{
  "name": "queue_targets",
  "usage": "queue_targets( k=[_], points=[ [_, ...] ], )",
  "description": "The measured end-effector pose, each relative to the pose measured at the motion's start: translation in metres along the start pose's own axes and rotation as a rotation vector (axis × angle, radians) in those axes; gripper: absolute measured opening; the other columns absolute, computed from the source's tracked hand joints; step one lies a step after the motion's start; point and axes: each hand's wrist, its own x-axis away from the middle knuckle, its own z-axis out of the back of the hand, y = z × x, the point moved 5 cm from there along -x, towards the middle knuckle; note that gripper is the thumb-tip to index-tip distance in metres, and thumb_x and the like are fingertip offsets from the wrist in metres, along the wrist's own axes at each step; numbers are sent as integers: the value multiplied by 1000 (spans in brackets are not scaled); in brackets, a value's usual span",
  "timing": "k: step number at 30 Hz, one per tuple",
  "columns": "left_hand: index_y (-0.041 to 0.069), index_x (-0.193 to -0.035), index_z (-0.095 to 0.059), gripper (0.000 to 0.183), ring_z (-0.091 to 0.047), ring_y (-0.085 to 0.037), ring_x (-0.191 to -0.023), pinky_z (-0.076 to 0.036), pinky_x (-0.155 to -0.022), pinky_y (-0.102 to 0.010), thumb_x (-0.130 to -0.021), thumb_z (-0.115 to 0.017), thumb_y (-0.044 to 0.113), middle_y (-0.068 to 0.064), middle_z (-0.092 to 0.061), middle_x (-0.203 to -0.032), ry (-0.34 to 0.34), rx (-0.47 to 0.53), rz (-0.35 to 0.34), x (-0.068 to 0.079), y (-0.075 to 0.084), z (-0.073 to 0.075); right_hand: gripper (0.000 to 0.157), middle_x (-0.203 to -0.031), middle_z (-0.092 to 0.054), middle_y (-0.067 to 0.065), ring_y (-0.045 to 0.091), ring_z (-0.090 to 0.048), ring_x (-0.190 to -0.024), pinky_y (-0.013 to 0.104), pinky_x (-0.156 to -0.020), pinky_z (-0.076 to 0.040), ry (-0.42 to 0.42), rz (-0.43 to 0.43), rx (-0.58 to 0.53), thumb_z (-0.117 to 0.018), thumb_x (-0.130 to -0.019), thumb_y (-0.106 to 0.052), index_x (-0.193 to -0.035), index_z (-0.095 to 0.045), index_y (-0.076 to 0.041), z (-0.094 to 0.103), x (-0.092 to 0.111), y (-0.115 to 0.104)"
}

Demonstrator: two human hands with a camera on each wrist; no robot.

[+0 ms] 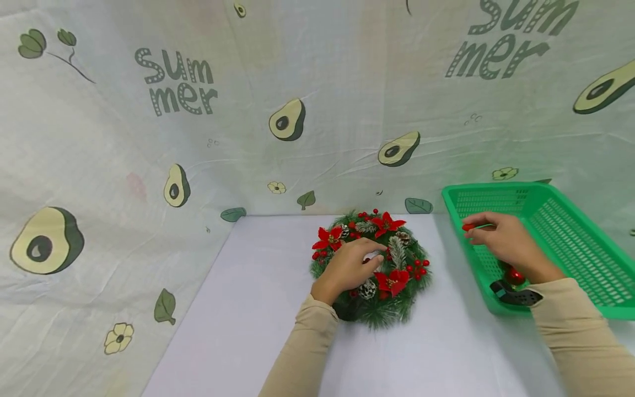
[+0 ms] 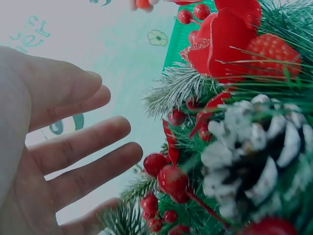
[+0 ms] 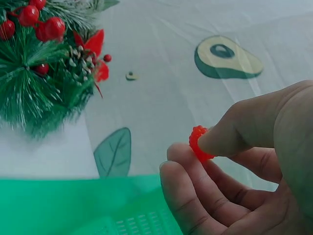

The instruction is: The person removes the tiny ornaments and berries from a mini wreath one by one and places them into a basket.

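Your beige sleeves [image 1: 577, 325] come in from the bottom edge of the head view, one at lower centre and one at lower right. A dark wristband [image 1: 518, 296] sits by your right cuff. Your left hand [image 1: 347, 267] is over the wreath [image 1: 377, 314], just right of centre, with its fingers loosely spread and holding nothing; you cannot tell whether it touches the needles. On the wreath's near side are a red flower [image 1: 393, 282] and a frosted pine cone [image 1: 367, 289]. To the right, below your other wrist, a shiny red ball [image 1: 515, 275] lies in the green basket [image 1: 590, 231]. Your right hand [image 1: 511, 242] is above the basket's left side, pinching a small red berry [image 3: 198, 142] between thumb and fingers. Beyond the white table [image 1: 248, 309], a cloth [image 1: 322, 66] printed with avocados fills the upper frame.
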Motion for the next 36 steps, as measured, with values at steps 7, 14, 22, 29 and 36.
queue_targets(
  k=[7, 14, 22, 29, 36],
  points=[
    [20, -128, -70, 29, -64, -13, -109, -50, -95, -34, -104, -58, 29, 4, -67, -123, 80, -110, -54, 16, -3, 3, 38, -118, -68, 18, 2, -67, -85, 28, -68, -55, -5, -11, -7, -57, -103, -23, -133, -56, 0, 13, 2, 8],
    [19, -126, -71, 28, -64, -10, -103, -51, -91, -29, -104, -57, 29, 5, -70, -117, 152, -111, -113, 27, -6, 1, 40, -110, -70, 7, 3, -68, -84, 27, -69, -53, 6, -33, 23, -55, -105, -30, -133, -55, -2, 26, 3, 25],
    [17, -125, -71, 26, -63, -10, -105, -45, -103, -34, -104, -58, 25, 4, -70, -116, 203, -50, -168, 32, -7, 0, 45, -115, -69, 5, 5, -69, -85, 28, -71, -48, -29, -69, 80, -52, -106, -35, -137, -52, -3, 33, 4, 40],
    [17, -123, -72, 25, -62, -12, -109, -45, -103, -33, -104, -59, 26, 3, -69, -117, 184, -29, -145, 31, -8, -2, 49, -125, -63, 17, -4, -66, -83, 60, -86, -44, -42, -105, 75, -46, -108, -35, -141, -48, 0, 39, 6, 48],
    [19, -123, -72, 25, -62, -10, -110, -40, -109, -38, -104, -58, 26, 5, -69, -117, 185, -48, -136, 35, -9, -3, 51, -131, -59, 28, -5, -65, -81, 62, -86, -45, -32, -123, 85, -48, -107, -35, -141, -49, 3, 42, 6, 53]
  ],
)
